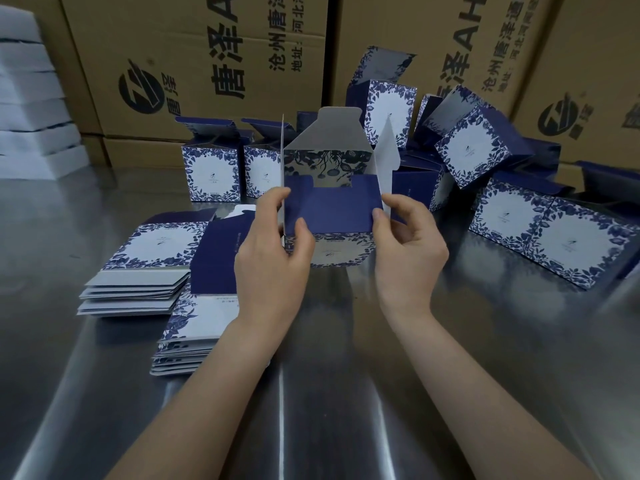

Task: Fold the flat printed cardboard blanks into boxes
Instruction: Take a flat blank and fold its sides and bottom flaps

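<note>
While the navy-and-white floral printed cardboard box [332, 209] stands half formed over the shiny steel bench [311, 393], its white-backed flaps upright, the left hand [273, 244] sets its grip on the box's left edge, thumb pinching the navy front panel. The right hand [408, 237] pinches the right corner in the same way. To do this step well, I would judge the side flaps should go in first, square on their creases, before the tongued flap tucks over them. Left of the box lie two fanned piles of flat printed blanks [138, 271]; the sheets are too many to count. Behind it to the left stand two finished floral boxes [211, 174]. Behind it to the right at least five more are tumbled in a heap [474, 143]. Three or more brown corrugated cartons [194, 64] form the wall beyond.
</note>
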